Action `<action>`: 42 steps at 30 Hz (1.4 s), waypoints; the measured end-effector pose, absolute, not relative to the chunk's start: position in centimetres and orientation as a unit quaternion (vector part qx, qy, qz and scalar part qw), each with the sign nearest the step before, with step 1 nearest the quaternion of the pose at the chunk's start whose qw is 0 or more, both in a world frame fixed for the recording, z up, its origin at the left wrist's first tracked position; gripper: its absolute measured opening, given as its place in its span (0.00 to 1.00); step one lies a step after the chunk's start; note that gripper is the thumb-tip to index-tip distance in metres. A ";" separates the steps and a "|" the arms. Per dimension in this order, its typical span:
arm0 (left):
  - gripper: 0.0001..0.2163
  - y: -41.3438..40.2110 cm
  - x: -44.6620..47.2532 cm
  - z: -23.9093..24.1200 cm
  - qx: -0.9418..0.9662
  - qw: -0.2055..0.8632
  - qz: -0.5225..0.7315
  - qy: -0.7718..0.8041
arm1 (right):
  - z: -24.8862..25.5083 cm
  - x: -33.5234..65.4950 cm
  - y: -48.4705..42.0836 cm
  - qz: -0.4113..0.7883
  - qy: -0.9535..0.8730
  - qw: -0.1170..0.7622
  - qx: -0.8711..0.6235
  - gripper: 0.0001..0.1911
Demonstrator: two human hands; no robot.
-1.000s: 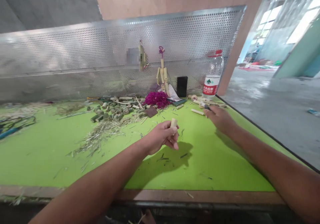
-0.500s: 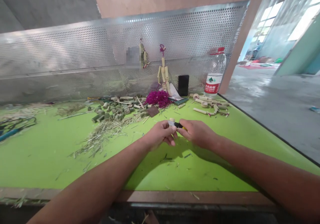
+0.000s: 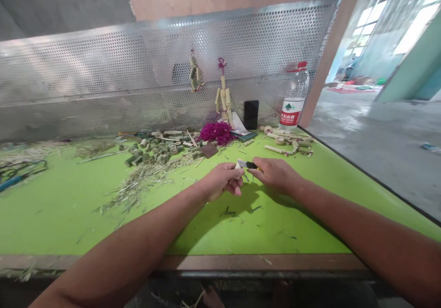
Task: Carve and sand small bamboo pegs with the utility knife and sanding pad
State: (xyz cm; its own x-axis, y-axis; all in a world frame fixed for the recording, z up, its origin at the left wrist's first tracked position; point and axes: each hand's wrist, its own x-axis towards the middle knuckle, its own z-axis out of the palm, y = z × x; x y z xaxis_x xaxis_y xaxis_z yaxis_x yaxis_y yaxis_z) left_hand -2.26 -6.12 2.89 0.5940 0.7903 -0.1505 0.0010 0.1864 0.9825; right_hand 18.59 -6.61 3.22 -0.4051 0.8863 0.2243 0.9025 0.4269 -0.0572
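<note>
Over the middle of the green tabletop [image 3: 220,234], my left hand [image 3: 225,178] is closed on a small pale bamboo piece [image 3: 238,165], mostly covered by the fingers. My right hand [image 3: 277,174] grips a utility knife [image 3: 251,165] with a black front part and a bit of yellow at the handle. Its blade points left and meets the bamboo piece at my left fingertips. Small dark shavings [image 3: 229,213] lie on the table below both hands.
Cut bamboo pieces [image 3: 161,151] and shavings [image 3: 134,188] lie to the left, with purple cord [image 3: 217,134] beyond my hands. A jointed bamboo figure [image 3: 223,98] hangs on the perforated metal panel [image 3: 138,78]. A phone-like black slab [image 3: 251,114] and a plastic bottle [image 3: 291,108] stand at the back.
My right hand and the knife have shifted slightly right, away from my left hand. More of the bamboo piece and the blade now shows. The whole view has tilted a little.
</note>
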 end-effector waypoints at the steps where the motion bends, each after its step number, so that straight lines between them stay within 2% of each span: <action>1: 0.06 -6.1 -2.2 2.9 0.570 0.686 0.286 0.350 | 3.2 18.7 -6.6 -0.037 -0.839 0.109 -0.533 0.21; 9: 0.07 -5.7 -2.1 2.9 0.565 0.688 0.277 0.362 | 2.5 19.1 -5.7 -0.040 -0.850 0.123 -0.510 0.19; 12: 0.08 -6.3 -2.9 3.3 0.577 0.703 0.244 0.338 | 2.9 21.4 -4.8 0.012 -0.809 0.209 -0.549 0.19; 14: 0.11 -6.8 -3.4 3.5 0.606 0.722 0.166 0.290 | 3.6 23.5 -4.1 0.021 -0.742 0.287 -0.605 0.22; 18: 0.13 -6.5 -3.7 3.2 0.585 0.714 0.215 0.320 | 4.1 25.2 -3.2 0.013 -0.717 0.330 -0.614 0.20; 27: 0.10 -5.6 -2.6 1.6 0.629 0.635 0.309 0.325 | 2.9 18.6 -6.6 0.044 -0.839 0.224 -0.493 0.20; 32: 0.09 -5.6 -2.1 0.7 0.642 0.639 0.291 0.307 | 2.8 17.7 -7.5 0.024 -0.858 0.184 -0.479 0.19; 42: 0.10 -6.2 -2.0 1.4 0.666 0.621 0.310 0.274 | 2.8 17.8 -7.7 -0.015 -0.852 0.176 -0.494 0.20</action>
